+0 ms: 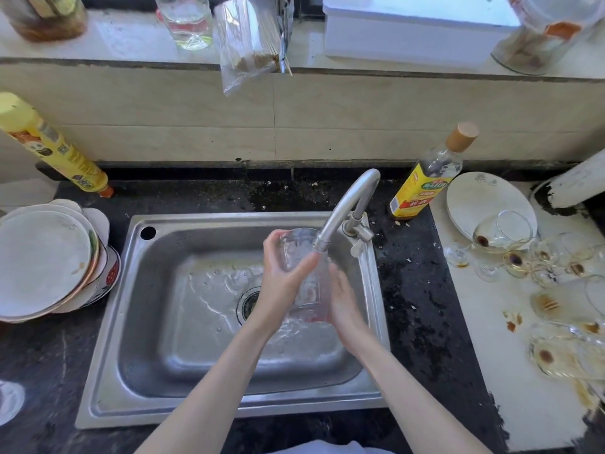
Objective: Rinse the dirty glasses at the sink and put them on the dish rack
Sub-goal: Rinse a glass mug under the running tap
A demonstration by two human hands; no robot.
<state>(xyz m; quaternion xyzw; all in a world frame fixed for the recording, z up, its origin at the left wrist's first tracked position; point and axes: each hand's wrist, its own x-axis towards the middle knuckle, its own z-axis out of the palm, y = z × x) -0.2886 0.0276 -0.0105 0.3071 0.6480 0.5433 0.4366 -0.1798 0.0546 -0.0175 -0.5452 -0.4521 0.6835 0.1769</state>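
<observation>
A clear glass (pixel 302 273) is held over the steel sink (pixel 196 371), its mouth right under the spout of the faucet (pixel 347 208). My left hand (pixel 281 276) grips the upper part of the glass from the left, thumb across its front. My right hand (pixel 343 299) holds the lower right side of the glass. Water runs over the glass and ripples across the sink floor near the drain (pixel 248 303). Several dirty glasses (pixel 530 257) with brown residue lie on a white board on the right.
A stack of plates (pixel 45 260) sits on the dark counter to the left. A yellow bottle (pixel 55 149) leans at the back left, an oil bottle (pixel 425 181) stands behind the faucet, and a white plate (pixel 478 201) lies at the right. Jars and a bag line the windowsill.
</observation>
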